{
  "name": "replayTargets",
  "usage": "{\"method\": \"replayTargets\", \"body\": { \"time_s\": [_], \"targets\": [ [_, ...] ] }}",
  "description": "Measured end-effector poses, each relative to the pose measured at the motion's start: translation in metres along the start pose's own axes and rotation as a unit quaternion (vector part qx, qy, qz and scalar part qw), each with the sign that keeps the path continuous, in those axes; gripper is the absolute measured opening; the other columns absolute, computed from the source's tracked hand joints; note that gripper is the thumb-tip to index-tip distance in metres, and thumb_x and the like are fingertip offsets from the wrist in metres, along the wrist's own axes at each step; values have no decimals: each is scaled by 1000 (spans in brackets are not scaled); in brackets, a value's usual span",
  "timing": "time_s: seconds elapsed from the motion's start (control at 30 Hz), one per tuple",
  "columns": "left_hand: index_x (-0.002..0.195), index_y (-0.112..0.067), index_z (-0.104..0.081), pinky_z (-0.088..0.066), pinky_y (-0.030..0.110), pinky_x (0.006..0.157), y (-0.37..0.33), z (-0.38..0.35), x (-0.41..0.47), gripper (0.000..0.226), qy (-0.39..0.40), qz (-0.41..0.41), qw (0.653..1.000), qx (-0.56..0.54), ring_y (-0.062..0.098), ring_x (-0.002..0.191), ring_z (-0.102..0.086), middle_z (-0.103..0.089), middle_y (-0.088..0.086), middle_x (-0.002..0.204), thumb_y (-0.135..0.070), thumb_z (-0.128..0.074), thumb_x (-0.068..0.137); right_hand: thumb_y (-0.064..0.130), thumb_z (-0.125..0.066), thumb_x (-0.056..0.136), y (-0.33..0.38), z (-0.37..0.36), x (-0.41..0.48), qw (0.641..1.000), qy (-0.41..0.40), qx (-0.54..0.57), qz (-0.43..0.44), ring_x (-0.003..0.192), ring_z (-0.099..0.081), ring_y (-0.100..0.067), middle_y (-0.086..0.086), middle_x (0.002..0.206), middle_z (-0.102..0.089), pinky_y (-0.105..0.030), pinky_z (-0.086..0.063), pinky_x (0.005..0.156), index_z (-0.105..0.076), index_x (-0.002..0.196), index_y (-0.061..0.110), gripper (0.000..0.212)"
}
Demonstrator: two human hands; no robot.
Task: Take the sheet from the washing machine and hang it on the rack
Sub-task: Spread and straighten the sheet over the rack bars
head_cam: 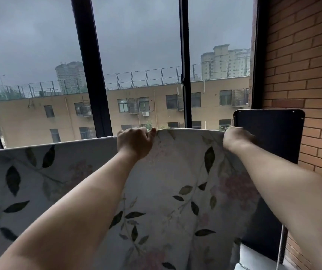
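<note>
Window behind. Left hand, right hand: fingers curled over sheet top edge, gripping; fingertips hidden behind cloth.

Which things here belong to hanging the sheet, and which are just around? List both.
Job: floral sheet; left hand and right hand, both gripping its top edge.
Just around: black panel, brick wall, window frame, white cord.

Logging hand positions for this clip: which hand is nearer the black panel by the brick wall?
Right. The right hand grips the sheet at its top edge, overlapping the black panel in view; the left hand grips the same edge farther left.
</note>
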State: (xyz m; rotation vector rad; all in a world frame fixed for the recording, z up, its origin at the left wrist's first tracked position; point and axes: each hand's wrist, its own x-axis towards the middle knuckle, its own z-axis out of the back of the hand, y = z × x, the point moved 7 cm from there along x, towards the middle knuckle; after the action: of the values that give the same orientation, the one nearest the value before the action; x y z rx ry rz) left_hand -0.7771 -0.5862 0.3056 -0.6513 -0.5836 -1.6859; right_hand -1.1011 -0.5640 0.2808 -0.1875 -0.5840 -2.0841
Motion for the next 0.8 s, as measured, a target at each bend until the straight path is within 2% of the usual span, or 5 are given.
{"method": "replayTargets", "body": {
  "time_s": [0.13, 0.23, 0.37, 0.47, 0.8],
  "targets": [
    [93, -21, -65, -38, 40, 92, 9, 2, -2, 56, 9, 13, 1000, 3, 30, 96, -63, -70, 9, 101, -52, -19, 102, 10, -45, 92, 47, 8, -21, 993, -51, 4, 105, 117, -53, -40, -20, 128, -56, -47, -41, 96, -52, 128, 4, 38],
    [103, -19, -67, -40, 38, 88, 12, 6, -2, 52, 25, 24, 999, -20, 32, 100, -62, -70, 12, 109, -44, -21, 105, 12, -47, 92, 110, 19, -53, 956, -110, 138, 234, 108, -59, -36, -20, 119, -63, -39, -46, 92, -56, 124, 4, 34],
    [100, -18, -65, -46, 35, 72, 27, 9, 3, 39, 68, 33, 983, -166, 30, 87, -62, -69, 14, 104, -35, -30, 102, 24, -39, 101, 193, 13, -104, 885, -34, 310, 346, 106, -62, -31, -14, 118, -66, -38, -50, 91, -60, 121, 10, 32],
    [104, -18, -64, -49, 37, 78, 74, 20, -8, 44, 65, 48, 991, -111, 31, 93, -63, -69, 12, 107, -42, -27, 103, 33, -34, 102, 216, -11, -122, 899, 13, 240, 366, 113, -54, -29, -9, 118, -64, -38, -38, 94, -63, 106, 18, 33],
    [124, -8, -62, -30, 41, 103, 353, 73, -99, 65, 72, 264, 959, 75, 35, 122, -51, -59, 22, 130, -46, -12, 105, 33, -33, 97, 229, -1, -130, 969, -119, 48, 213, 112, -55, -35, -19, 109, -68, -48, -28, 108, -70, 101, 7, 46]
  ]
}}
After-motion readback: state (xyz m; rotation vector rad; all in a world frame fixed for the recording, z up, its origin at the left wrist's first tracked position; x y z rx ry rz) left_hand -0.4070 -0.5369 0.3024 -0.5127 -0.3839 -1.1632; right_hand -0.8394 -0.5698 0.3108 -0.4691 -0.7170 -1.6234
